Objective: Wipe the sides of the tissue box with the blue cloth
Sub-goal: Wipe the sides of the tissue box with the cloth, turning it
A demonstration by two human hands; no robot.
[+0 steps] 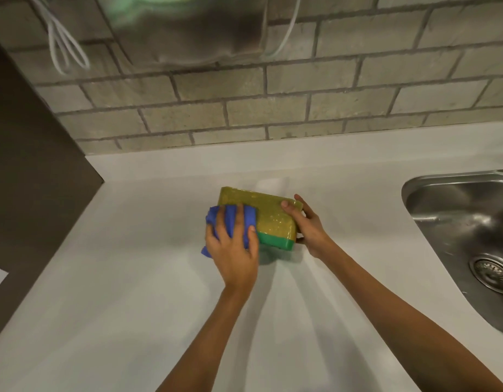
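Observation:
The tissue box (270,215) is glittery gold with a green band along its near edge. It is tilted up off the white counter (131,278). My left hand (233,250) presses the blue cloth (247,222) flat against the box's left part, fingers spread over the cloth. My right hand (308,227) grips the box's right end, thumb on the gold face and fingers behind it. The box's far side and underside are hidden.
A steel sink (465,219) with a round drain (492,273) is set into the counter at the right. A brick wall (273,103) runs along the back. A dark panel (32,165) stands at the left. White cables (63,43) hang above.

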